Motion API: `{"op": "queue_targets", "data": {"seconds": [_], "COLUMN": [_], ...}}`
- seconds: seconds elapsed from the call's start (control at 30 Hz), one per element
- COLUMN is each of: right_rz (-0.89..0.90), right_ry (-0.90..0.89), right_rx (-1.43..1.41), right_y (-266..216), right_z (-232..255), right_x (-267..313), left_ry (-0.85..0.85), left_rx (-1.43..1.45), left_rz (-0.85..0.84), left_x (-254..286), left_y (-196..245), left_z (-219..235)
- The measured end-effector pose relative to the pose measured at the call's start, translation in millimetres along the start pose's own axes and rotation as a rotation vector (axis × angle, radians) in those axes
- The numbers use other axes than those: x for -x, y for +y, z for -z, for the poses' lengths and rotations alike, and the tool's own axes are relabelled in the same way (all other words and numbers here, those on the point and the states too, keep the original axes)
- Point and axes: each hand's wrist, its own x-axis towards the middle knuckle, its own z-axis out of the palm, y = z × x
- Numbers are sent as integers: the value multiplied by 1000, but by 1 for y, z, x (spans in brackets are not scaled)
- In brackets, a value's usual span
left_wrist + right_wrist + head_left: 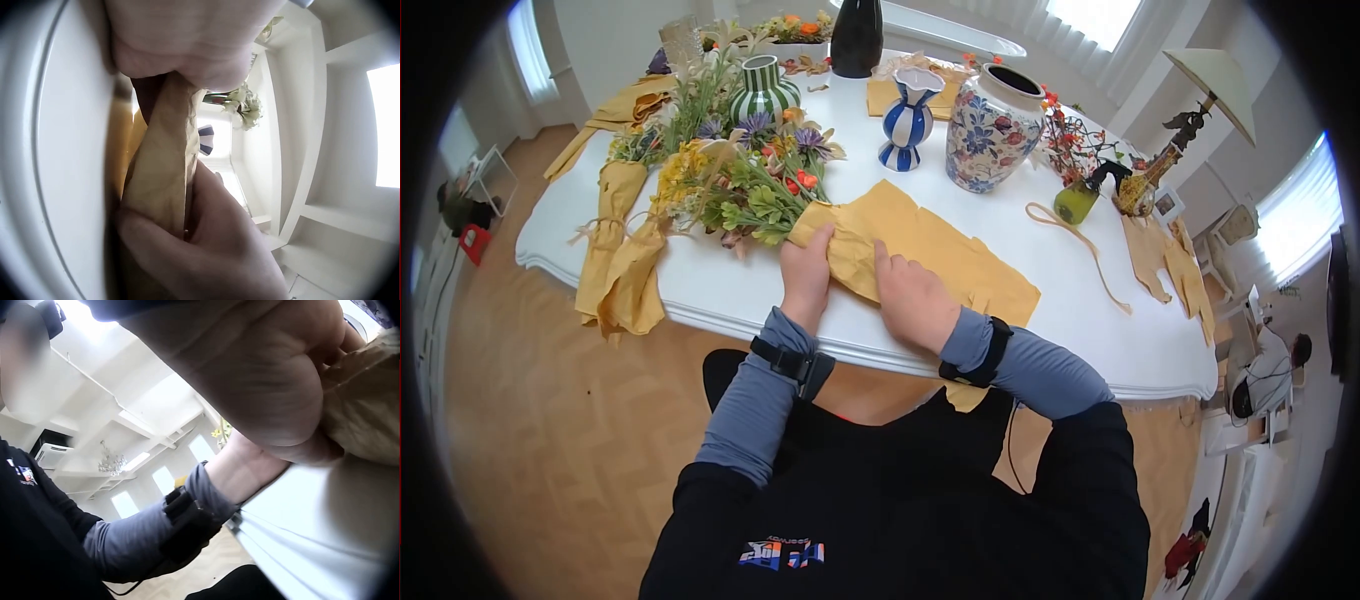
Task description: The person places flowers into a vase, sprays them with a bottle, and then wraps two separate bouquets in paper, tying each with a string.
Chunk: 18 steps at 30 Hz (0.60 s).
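Note:
Yellow-brown paper (pixel 940 245) lies at the table's front edge, its left end folded around the stems of a flower bunch (pixel 750 190). The left hand (pixel 805 280) grips that folded end, its thumb on top. Against the paper's fold, the right hand (pixel 915 300) holds with bent fingers. In the left wrist view the creased paper (pixel 162 162) stands between the left hand (pixel 181 37) and the right hand (pixel 206 244). The right wrist view shows the right hand (pixel 262 375) on the paper (pixel 369 400); its fingertips are mostly hidden.
Wrapped bouquets lie at left, one wrapper (pixel 625 270) overhanging the edge. Behind are a striped green vase (pixel 765 90), blue-striped vase (pixel 907 120), floral vase (pixel 995 130) and dark vase (pixel 857 40). A cord (pixel 1090 245), green spray bottle (pixel 1077 202) and lamp (pixel 1215 85) are at right.

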Motion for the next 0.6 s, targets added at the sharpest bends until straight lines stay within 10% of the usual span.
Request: {"op": "queue_targets", "data": {"seconds": [0.6], "right_rz": [238], "right_ry": [-137], "right_rx": [-831], "right_y": [66], "right_z": [19], "right_x": [4], "left_ry": [-417], "left_rx": [383], "left_rz": [393], "left_x": [11], "left_y": [21], "left_z": [3]}}
